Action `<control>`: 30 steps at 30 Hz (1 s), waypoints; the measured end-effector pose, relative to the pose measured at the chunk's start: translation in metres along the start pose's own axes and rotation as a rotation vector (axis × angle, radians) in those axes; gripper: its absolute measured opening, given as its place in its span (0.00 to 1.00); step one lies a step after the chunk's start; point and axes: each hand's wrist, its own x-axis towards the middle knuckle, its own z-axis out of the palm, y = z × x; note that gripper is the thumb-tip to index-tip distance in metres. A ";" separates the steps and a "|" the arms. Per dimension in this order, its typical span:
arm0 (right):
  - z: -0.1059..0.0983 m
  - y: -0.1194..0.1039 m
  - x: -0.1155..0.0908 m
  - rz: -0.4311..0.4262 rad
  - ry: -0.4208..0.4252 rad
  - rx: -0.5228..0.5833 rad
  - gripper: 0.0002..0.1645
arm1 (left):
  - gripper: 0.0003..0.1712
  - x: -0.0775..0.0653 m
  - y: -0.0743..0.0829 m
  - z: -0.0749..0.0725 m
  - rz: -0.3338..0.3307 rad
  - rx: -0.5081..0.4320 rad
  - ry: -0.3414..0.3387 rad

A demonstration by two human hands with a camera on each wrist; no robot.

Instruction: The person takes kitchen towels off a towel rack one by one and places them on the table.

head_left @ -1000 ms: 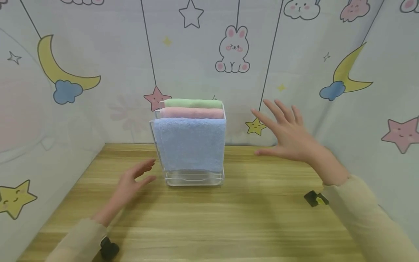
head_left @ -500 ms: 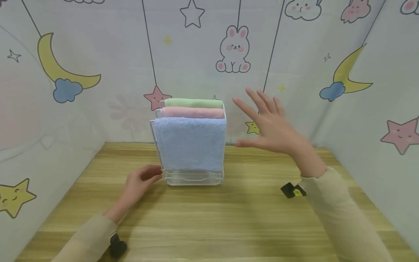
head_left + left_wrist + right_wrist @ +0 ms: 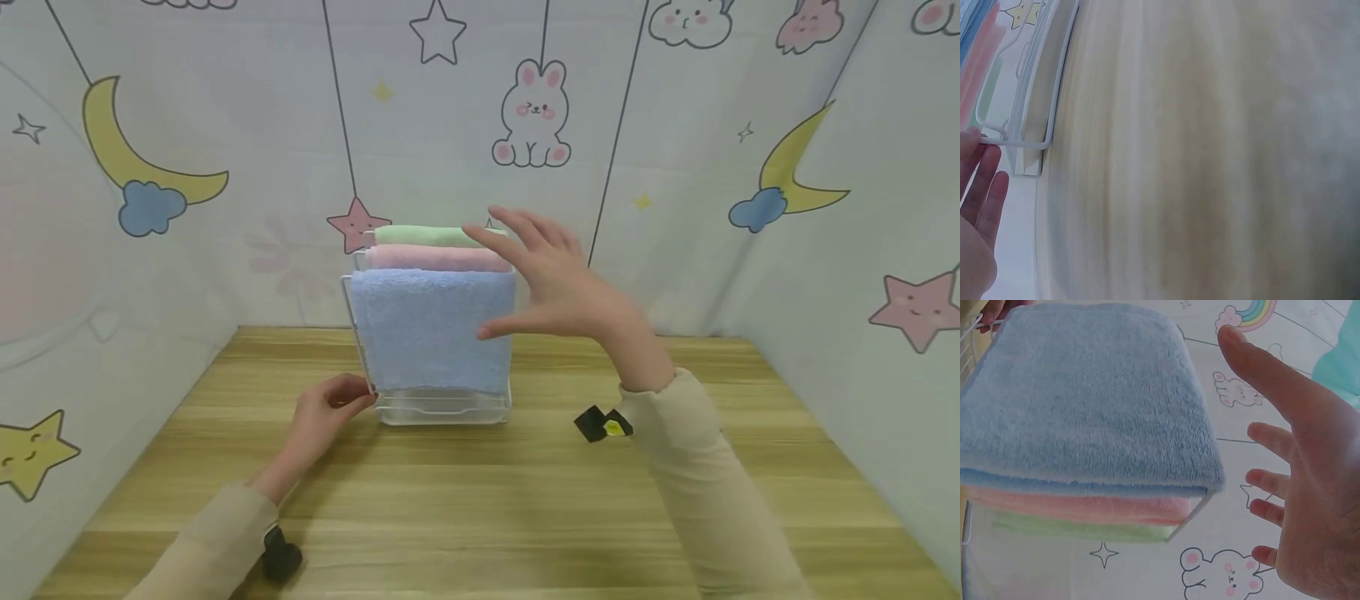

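A white wire rack stands on the wooden table. A fluffy blue towel hangs over its front bar, with a pink towel and a green towel on the bars behind. My left hand pinches the rack's lower left side; in the left wrist view, its thumb and fingertips meet at the white wire. My right hand is raised at the rack's right, fingers spread and holding nothing. In the right wrist view, a gap separates this hand from the blue towel.
Behind the wooden table hangs a pale cloth backdrop printed with moons, stars and a rabbit; it also closes off both sides. A dark strap end dangles by the right sleeve, another dark piece by the left.
My right hand has swept left from beside the rack until it overlaps the towels in the head view. My left hand has come to the rack and taken hold of its wire.
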 end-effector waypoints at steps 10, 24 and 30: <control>0.010 -0.017 0.025 -0.007 -0.012 0.074 0.58 | 0.07 0.000 0.013 0.002 -0.011 0.037 0.014; 0.024 -0.019 0.045 -0.035 -0.024 0.186 0.32 | 0.06 0.005 -0.003 0.002 -0.017 0.018 0.024; 0.028 -0.018 0.049 -0.026 -0.048 0.195 0.26 | 0.06 0.004 -0.002 0.001 -0.042 0.027 0.015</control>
